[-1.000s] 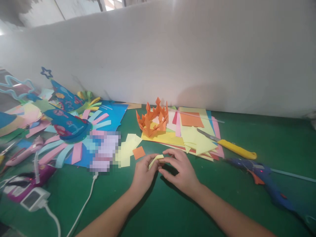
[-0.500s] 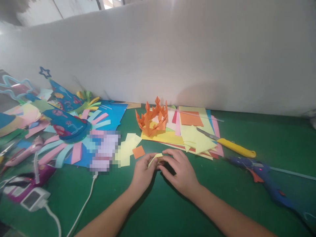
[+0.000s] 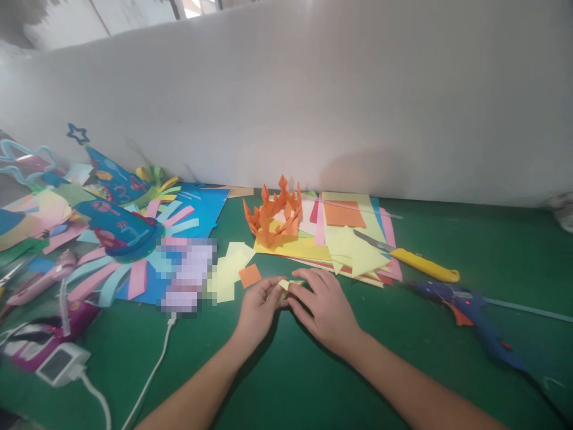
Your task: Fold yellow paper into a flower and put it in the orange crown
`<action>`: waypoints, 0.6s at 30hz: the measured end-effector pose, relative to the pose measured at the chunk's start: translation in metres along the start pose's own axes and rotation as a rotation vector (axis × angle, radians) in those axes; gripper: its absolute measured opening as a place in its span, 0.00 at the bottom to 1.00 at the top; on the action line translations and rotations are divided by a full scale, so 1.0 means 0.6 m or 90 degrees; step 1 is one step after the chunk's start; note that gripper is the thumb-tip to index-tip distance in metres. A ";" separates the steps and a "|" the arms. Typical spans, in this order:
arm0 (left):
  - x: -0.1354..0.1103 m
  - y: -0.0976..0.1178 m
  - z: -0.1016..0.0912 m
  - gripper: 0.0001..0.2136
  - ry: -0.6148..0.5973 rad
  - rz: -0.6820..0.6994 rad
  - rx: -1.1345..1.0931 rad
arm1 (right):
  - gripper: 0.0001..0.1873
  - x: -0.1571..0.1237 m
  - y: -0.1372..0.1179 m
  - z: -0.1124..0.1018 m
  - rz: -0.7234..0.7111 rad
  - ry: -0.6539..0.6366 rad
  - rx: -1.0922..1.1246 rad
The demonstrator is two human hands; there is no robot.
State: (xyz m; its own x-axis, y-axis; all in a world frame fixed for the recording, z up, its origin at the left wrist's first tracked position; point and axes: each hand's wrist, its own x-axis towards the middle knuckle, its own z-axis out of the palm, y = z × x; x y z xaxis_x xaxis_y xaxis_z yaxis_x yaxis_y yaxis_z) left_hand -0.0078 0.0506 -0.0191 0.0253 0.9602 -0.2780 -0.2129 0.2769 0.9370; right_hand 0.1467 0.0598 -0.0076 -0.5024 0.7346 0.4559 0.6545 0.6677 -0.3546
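Observation:
My left hand (image 3: 257, 307) and my right hand (image 3: 324, 307) meet low over the green table (image 3: 286, 382), both pinching a small pale yellow paper piece (image 3: 286, 285) between fingertips. The paper is folded and mostly hidden by my fingers. Just left of it lie an orange paper square (image 3: 249, 275) and several loose pale yellow squares (image 3: 228, 272). Behind my hands stands an orange folded paper crown (image 3: 273, 216).
A stack of coloured paper sheets (image 3: 353, 242) lies behind my right hand, with a yellow-handled knife (image 3: 421, 266) on its edge. A blue glue gun (image 3: 474, 319) lies at right. Blue paper hats (image 3: 120, 221), a pink glue gun (image 3: 36, 283) and a white charger (image 3: 58, 364) crowd the left.
My hands have pressed the yellow paper piece smaller and closer to the table; the fingers have closed tighter round it. The view shifted slightly.

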 end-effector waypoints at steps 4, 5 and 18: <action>0.001 0.001 -0.002 0.16 0.003 -0.006 -0.004 | 0.10 0.000 -0.001 -0.002 -0.022 -0.015 -0.026; 0.002 0.002 -0.002 0.16 0.000 -0.009 -0.009 | 0.10 0.000 -0.001 -0.002 -0.025 -0.015 -0.026; 0.003 0.009 0.002 0.21 0.019 -0.013 0.001 | 0.14 -0.004 0.021 0.028 0.210 0.049 0.388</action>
State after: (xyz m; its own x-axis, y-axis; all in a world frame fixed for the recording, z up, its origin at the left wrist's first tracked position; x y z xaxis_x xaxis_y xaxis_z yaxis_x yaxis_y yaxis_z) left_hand -0.0076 0.0537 -0.0144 0.0006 0.9529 -0.3034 -0.2115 0.2966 0.9313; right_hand 0.1467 0.0685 -0.0270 -0.2756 0.9150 0.2948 0.3201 0.3765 -0.8694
